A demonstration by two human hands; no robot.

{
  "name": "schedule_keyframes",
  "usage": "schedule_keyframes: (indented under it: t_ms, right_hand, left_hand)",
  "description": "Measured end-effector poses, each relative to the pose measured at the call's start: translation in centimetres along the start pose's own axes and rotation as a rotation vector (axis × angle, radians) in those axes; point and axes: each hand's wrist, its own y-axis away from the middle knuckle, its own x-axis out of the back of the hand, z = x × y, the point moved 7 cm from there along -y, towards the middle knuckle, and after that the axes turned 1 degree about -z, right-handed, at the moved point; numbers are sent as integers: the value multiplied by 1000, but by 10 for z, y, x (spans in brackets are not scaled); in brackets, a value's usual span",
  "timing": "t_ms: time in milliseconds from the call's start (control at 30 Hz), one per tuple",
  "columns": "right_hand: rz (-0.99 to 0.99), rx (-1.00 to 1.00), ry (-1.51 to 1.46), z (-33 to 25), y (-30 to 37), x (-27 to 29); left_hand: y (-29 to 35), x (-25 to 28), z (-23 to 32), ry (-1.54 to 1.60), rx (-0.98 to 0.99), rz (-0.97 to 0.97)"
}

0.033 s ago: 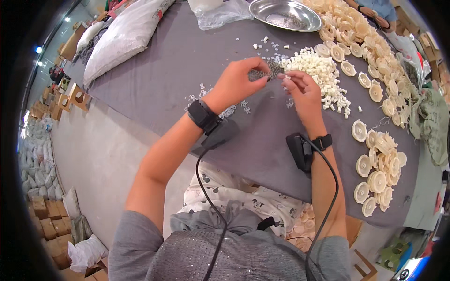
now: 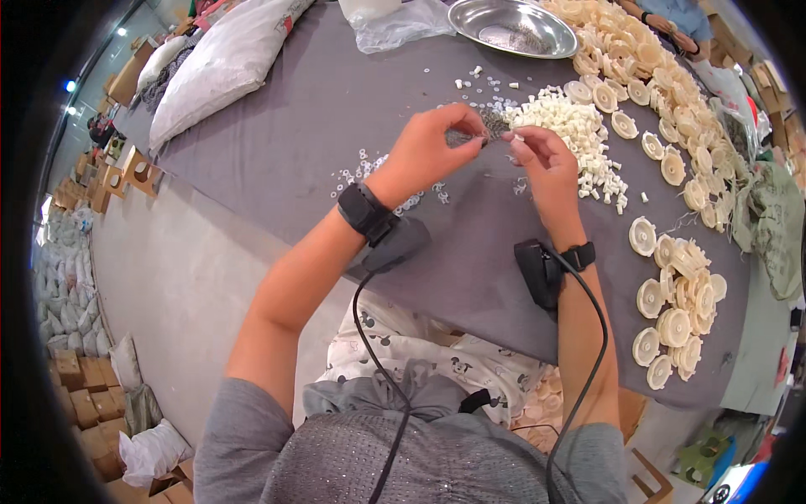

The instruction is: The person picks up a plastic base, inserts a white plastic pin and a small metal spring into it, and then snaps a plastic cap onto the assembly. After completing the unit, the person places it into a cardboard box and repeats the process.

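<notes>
"Hands?"
"Right hand (image 2: 550, 168) pinches a cream piece (image 2: 518, 139) above the bench (image 2: 323, 118); left hand (image 2: 424, 153), thumb and forefinger almost meeting, contents unclear."
"Room?"
"Ample at left; nearside, the bench ends beneath the forearms (image 2: 294, 281)."

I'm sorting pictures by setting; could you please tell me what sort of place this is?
Probably an assembly workshop: cream discs and small pale pieces lie heaped on the table, and cardboard boxes are stacked at left.

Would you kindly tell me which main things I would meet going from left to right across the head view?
White sack on the table, left hand, right hand, lower cluster of cream discs, grey-green sack.
</notes>
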Motion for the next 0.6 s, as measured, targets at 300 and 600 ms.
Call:
schedule_keyframes:
  t_ms: [300, 600]
  right_hand:
    - [21, 93, 7, -18, 8, -11]
    - [-117, 70, 25, -15, 9, -14]
  left_hand:
    - [20, -13, 1, 283, 136, 81]
    - [32, -9, 12, 200, 28, 219]
